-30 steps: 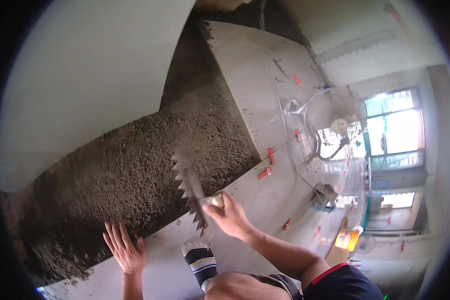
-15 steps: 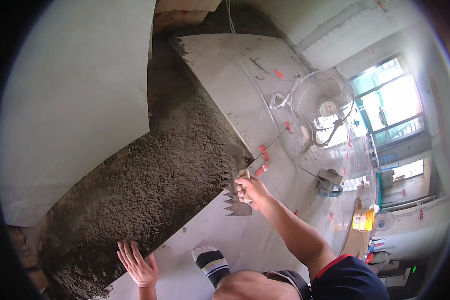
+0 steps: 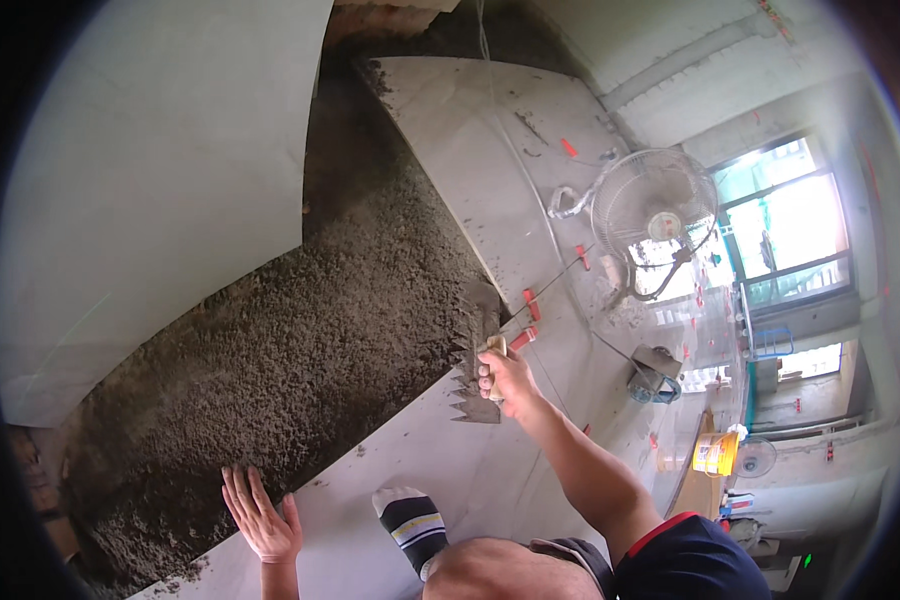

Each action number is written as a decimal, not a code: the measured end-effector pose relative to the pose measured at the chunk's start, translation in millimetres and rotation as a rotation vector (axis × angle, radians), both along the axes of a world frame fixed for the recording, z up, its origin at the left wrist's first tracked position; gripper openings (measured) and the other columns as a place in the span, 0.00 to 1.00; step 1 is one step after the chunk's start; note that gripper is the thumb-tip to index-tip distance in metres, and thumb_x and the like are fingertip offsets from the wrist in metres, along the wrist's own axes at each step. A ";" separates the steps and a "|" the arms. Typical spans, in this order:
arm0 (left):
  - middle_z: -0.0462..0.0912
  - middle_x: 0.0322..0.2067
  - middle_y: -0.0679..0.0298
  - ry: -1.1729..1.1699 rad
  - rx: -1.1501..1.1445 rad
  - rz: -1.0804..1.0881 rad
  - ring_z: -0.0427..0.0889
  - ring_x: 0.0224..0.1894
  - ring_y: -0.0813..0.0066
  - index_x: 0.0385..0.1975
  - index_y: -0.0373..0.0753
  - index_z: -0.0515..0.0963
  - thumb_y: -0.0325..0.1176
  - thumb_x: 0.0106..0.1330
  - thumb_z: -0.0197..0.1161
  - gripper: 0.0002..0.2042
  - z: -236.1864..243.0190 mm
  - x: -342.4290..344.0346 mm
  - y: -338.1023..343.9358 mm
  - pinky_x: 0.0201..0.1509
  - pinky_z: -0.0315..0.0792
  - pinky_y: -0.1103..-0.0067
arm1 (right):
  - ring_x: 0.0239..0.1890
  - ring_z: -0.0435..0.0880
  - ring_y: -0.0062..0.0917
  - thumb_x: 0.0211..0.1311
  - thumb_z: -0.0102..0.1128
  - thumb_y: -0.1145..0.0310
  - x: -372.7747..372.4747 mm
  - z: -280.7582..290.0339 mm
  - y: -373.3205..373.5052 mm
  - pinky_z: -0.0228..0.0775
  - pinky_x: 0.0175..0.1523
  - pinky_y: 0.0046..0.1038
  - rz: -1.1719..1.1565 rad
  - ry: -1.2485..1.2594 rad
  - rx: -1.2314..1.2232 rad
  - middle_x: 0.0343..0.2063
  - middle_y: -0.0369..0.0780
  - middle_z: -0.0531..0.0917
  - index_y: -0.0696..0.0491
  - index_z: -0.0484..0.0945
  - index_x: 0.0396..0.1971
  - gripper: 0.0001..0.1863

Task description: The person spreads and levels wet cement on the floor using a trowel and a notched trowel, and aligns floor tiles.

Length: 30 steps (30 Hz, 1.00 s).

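My right hand [image 3: 505, 375] grips the pale handle of a grey notched trowel [image 3: 478, 400], whose toothed blade lies along the boundary between the dark, crumbly mortar bed [image 3: 270, 370] and the light floor tile [image 3: 390, 445]. My left hand [image 3: 262, 515] is open, fingers spread, at the edge where mortar meets tile; whether it presses down I cannot tell. My sock-covered foot [image 3: 410, 525] and bent knee are at the lower middle. A large pale panel [image 3: 150, 170] stands at the upper left beside the mortar.
Small red tile levelers [image 3: 532, 305] dot the tiles to the right. A wire-cage fan [image 3: 653, 225], a machine [image 3: 655, 375] with a cable and a yellow bucket [image 3: 715, 455] stand along the right side. Windows [image 3: 788, 220] are in the far wall.
The trowel has moved right from over the mortar to the bed's edge by the tile, its blade turned. In the last half second it has barely moved. The view has shifted slightly.
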State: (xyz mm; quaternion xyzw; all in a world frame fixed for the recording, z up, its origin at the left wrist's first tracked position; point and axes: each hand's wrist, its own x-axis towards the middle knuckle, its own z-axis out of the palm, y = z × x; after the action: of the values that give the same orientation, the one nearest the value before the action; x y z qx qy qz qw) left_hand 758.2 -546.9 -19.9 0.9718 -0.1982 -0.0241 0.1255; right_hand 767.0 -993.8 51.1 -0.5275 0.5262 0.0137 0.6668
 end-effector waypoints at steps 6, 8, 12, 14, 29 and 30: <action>0.60 0.68 0.41 0.000 0.008 0.008 0.55 0.73 0.40 0.69 0.28 0.58 0.47 0.73 0.47 0.32 -0.1 1.2 -1.0 0.75 0.50 0.50 | 0.18 0.72 0.18 0.64 0.59 0.71 6.6 -11.8 9.5 0.64 0.20 0.25 -0.031 -0.007 -0.090 0.22 0.33 0.73 0.50 0.69 0.35 0.06; 0.60 0.68 0.41 -0.005 0.022 0.014 0.56 0.73 0.40 0.69 0.28 0.58 0.47 0.74 0.47 0.32 -2.2 0.7 1.7 0.75 0.50 0.50 | 0.18 0.72 0.18 0.64 0.59 0.71 9.0 -13.6 13.6 0.64 0.21 0.25 -0.031 -0.003 -0.106 0.22 0.33 0.73 0.50 0.69 0.37 0.07; 0.61 0.67 0.41 -0.009 0.006 0.019 0.56 0.72 0.40 0.68 0.28 0.59 0.47 0.75 0.46 0.31 -3.3 1.0 1.0 0.75 0.51 0.51 | 0.17 0.72 0.18 0.63 0.60 0.70 5.3 -7.4 8.1 0.64 0.19 0.24 -0.075 -0.020 -0.118 0.20 0.33 0.73 0.52 0.70 0.30 0.07; 0.61 0.67 0.42 -0.009 -0.010 0.006 0.56 0.72 0.40 0.68 0.28 0.59 0.47 0.75 0.45 0.31 -0.7 0.3 0.7 0.75 0.51 0.51 | 0.17 0.72 0.18 0.63 0.60 0.70 5.3 -3.6 3.8 0.64 0.19 0.24 -0.017 0.016 -0.115 0.21 0.33 0.73 0.52 0.70 0.30 0.07; 0.62 0.67 0.42 -0.025 -0.008 0.049 0.57 0.72 0.39 0.68 0.27 0.60 0.47 0.75 0.46 0.31 -2.4 1.9 1.3 0.74 0.53 0.51 | 0.17 0.72 0.19 0.64 0.59 0.70 4.9 -0.6 6.8 0.64 0.20 0.26 -0.124 0.017 -0.068 0.22 0.33 0.73 0.50 0.70 0.35 0.06; 0.62 0.67 0.41 -0.033 -0.016 0.048 0.58 0.72 0.39 0.68 0.27 0.60 0.47 0.75 0.46 0.31 -2.2 2.5 2.5 0.73 0.54 0.51 | 0.17 0.72 0.19 0.64 0.59 0.71 3.3 -0.8 7.3 0.64 0.20 0.26 -0.133 0.022 -0.054 0.22 0.33 0.73 0.50 0.69 0.35 0.06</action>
State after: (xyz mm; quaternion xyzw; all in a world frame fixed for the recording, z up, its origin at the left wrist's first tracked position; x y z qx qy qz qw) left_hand 760.6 -544.4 -22.1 0.9756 -0.1768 -0.0037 0.1304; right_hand 770.3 -986.5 50.3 -0.5089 0.5675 -0.0391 0.6461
